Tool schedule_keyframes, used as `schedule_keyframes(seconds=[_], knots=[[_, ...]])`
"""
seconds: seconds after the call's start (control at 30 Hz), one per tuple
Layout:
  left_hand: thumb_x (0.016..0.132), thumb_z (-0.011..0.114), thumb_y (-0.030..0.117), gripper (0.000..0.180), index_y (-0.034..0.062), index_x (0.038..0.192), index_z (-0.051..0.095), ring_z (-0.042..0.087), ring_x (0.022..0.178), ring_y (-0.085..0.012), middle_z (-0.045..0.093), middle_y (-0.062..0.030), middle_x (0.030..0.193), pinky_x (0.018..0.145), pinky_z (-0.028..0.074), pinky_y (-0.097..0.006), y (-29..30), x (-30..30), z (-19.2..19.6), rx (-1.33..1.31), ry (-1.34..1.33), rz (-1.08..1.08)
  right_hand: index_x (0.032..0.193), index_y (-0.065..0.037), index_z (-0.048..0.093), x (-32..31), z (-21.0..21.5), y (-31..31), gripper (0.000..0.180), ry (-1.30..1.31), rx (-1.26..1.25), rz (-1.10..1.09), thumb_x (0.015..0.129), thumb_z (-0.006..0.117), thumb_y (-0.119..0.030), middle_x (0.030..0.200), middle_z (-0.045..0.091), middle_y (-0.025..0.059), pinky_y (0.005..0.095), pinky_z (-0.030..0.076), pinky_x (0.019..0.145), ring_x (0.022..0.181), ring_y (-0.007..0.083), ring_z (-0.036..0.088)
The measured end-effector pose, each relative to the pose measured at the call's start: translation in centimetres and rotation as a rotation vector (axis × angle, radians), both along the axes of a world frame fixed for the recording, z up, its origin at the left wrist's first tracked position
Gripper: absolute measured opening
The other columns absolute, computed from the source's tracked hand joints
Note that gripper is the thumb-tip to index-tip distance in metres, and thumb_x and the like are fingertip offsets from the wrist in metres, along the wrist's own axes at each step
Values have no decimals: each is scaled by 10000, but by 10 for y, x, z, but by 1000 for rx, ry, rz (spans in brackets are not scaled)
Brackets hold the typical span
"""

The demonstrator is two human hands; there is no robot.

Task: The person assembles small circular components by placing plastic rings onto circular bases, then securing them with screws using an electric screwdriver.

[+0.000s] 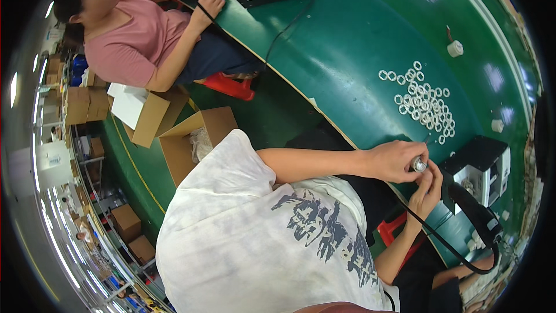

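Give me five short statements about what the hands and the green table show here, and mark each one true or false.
1. Both hands meet on a small silvery cylindrical part. True.
2. The left hand lies flat on the table. False: it is raised, fingers closed around the part.
3. A cluster of small white rings lies on the green table. True.
4. The rings are stacked in a box. False: they lie loose on the tabletop.
5. The right hand touches the part from below. True.
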State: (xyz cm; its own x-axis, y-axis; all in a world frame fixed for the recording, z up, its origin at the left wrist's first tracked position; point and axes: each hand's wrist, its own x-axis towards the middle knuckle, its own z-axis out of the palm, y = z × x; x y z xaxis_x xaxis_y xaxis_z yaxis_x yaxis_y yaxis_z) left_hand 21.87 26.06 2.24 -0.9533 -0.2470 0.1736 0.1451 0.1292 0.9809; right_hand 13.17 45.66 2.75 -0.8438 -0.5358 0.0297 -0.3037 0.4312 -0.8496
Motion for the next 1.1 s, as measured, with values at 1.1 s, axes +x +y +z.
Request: schedule_keyframes(seconds=[1.1], knots=[[955, 807, 163, 350, 76, 1269, 679, 735, 736, -172, 727, -91, 920, 679, 605, -338, -2, -2, 4, 47, -71, 14, 1411, -36, 644, 7, -24, -16, 537, 322, 51, 54, 903, 813, -70, 1095, 688, 50, 287, 510, 794, 875, 145, 605]])
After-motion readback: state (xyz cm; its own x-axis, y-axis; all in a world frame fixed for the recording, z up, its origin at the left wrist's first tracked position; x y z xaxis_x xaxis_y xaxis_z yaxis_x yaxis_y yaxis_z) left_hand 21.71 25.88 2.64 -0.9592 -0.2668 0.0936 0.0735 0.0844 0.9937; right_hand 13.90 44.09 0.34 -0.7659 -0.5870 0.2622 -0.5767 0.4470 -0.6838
